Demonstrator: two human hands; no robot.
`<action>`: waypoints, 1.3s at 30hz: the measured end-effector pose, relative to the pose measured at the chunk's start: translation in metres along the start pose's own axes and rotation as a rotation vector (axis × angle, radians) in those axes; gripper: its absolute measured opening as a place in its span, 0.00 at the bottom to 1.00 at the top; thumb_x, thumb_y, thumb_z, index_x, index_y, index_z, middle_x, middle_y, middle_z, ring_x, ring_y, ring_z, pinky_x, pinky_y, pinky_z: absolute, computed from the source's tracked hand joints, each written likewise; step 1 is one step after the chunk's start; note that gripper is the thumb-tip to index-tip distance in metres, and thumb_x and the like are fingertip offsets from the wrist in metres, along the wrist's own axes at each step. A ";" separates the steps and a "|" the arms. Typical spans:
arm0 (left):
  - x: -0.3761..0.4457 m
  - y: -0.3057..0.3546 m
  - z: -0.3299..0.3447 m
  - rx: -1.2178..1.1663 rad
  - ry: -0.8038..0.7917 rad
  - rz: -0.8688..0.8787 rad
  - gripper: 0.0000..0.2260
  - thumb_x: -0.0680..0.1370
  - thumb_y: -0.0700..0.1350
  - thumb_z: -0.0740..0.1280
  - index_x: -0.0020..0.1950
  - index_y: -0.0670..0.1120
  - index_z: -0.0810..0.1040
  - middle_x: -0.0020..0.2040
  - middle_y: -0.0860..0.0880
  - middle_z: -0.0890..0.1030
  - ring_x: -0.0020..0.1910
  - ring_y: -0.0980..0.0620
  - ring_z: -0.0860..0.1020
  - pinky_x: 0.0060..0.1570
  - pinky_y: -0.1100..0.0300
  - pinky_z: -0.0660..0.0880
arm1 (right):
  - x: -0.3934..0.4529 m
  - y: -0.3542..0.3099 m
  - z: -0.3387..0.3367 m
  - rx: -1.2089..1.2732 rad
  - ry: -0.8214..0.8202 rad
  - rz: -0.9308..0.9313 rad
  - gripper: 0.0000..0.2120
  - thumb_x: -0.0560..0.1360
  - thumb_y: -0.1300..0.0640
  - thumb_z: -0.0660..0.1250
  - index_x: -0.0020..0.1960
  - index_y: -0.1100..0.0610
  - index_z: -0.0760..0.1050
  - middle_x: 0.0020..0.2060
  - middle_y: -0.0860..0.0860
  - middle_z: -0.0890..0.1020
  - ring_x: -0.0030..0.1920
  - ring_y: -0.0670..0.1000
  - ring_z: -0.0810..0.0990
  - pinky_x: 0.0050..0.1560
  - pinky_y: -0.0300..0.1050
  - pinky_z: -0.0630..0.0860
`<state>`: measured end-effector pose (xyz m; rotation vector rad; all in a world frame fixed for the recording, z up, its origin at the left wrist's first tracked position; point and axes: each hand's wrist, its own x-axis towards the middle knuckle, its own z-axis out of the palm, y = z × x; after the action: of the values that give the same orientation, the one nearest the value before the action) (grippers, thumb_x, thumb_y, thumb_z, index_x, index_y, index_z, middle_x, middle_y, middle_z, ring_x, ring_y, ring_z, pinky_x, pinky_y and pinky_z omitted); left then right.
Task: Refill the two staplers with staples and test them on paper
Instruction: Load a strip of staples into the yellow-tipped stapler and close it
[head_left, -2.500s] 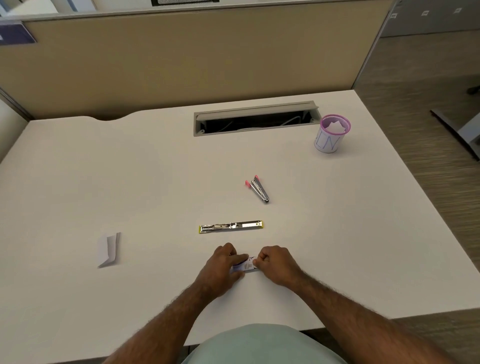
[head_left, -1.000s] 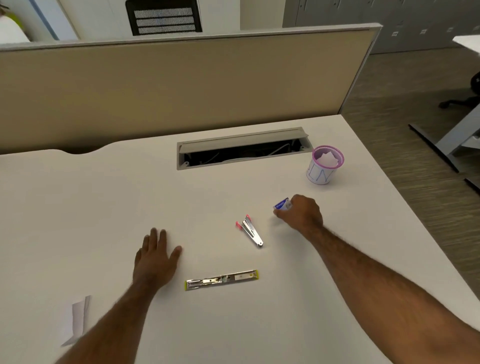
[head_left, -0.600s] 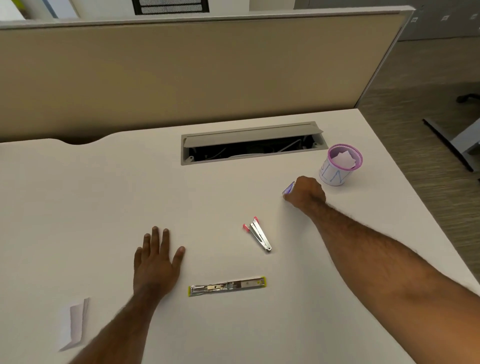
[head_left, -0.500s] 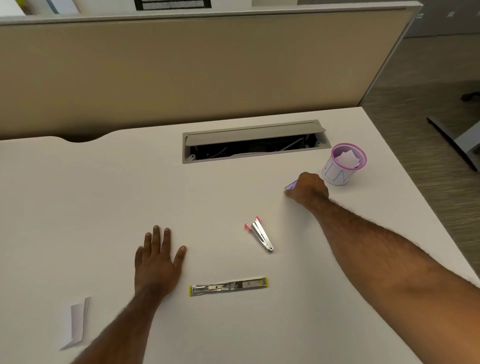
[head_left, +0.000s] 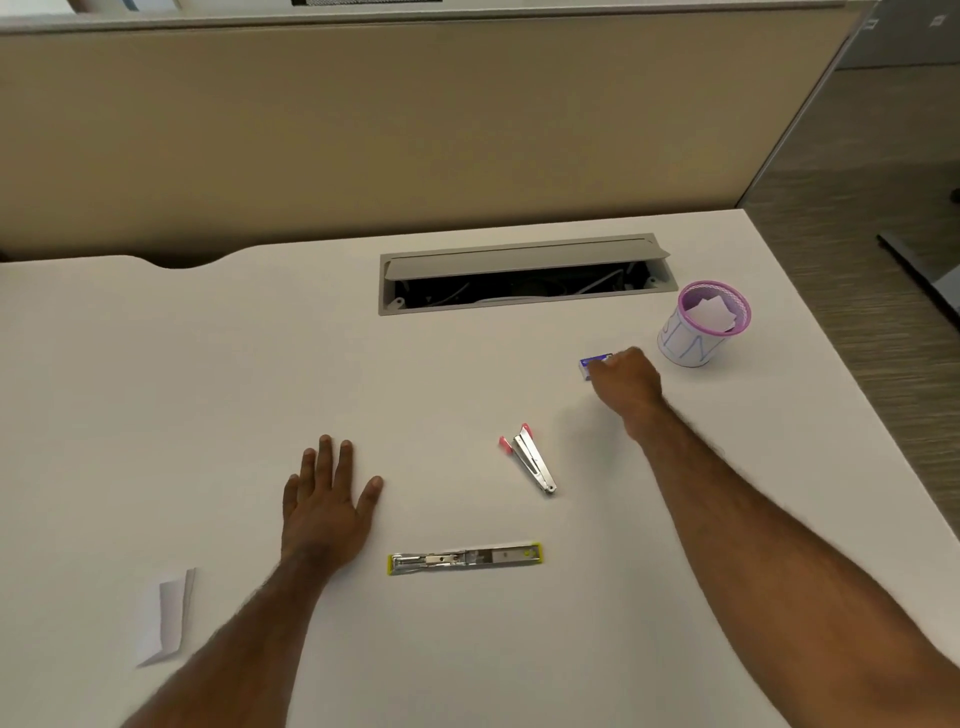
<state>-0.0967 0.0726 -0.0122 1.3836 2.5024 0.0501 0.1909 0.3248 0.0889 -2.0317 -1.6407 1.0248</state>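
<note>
A yellow stapler lies opened out flat near the desk's front middle. A small pink stapler lies half open beyond it, to the right. My right hand reaches far right, fingers curled at a small blue-and-white staple box that sits on the desk; whether it still grips the box is unclear. My left hand rests flat on the desk, fingers straight, left of the yellow stapler. A folded piece of white paper lies at the front left.
A pink-rimmed mesh cup holding paper scraps stands at the back right, just beyond my right hand. An open cable tray slot is set into the white desk. A beige partition closes the back edge.
Both hands held the staple box near the front edge. Then my right hand carried it to the back right beside the cup, and my left hand settled flat on the desk.
</note>
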 end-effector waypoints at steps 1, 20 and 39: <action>0.001 0.001 -0.002 -0.015 -0.017 -0.005 0.31 0.79 0.64 0.46 0.79 0.53 0.44 0.80 0.51 0.41 0.78 0.49 0.41 0.75 0.49 0.44 | -0.011 0.005 0.001 0.053 -0.077 0.015 0.06 0.74 0.59 0.62 0.40 0.59 0.73 0.37 0.55 0.77 0.43 0.58 0.77 0.42 0.43 0.70; -0.102 0.041 -0.012 -0.268 -0.040 0.354 0.04 0.76 0.45 0.66 0.50 0.49 0.76 0.49 0.53 0.76 0.49 0.51 0.72 0.47 0.60 0.71 | -0.185 0.060 0.038 0.095 -0.339 -0.205 0.05 0.67 0.61 0.73 0.38 0.54 0.78 0.38 0.48 0.83 0.40 0.47 0.81 0.39 0.36 0.76; -0.128 0.081 -0.068 -1.684 -0.247 -0.075 0.14 0.77 0.48 0.68 0.56 0.39 0.77 0.40 0.42 0.81 0.36 0.49 0.77 0.37 0.59 0.74 | -0.231 0.017 -0.005 0.214 -0.756 -0.362 0.15 0.76 0.61 0.63 0.58 0.45 0.77 0.34 0.44 0.76 0.36 0.42 0.76 0.38 0.35 0.73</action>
<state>0.0164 0.0162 0.0958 0.4373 1.3247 1.4219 0.1886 0.1029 0.1552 -1.1910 -2.0152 1.8537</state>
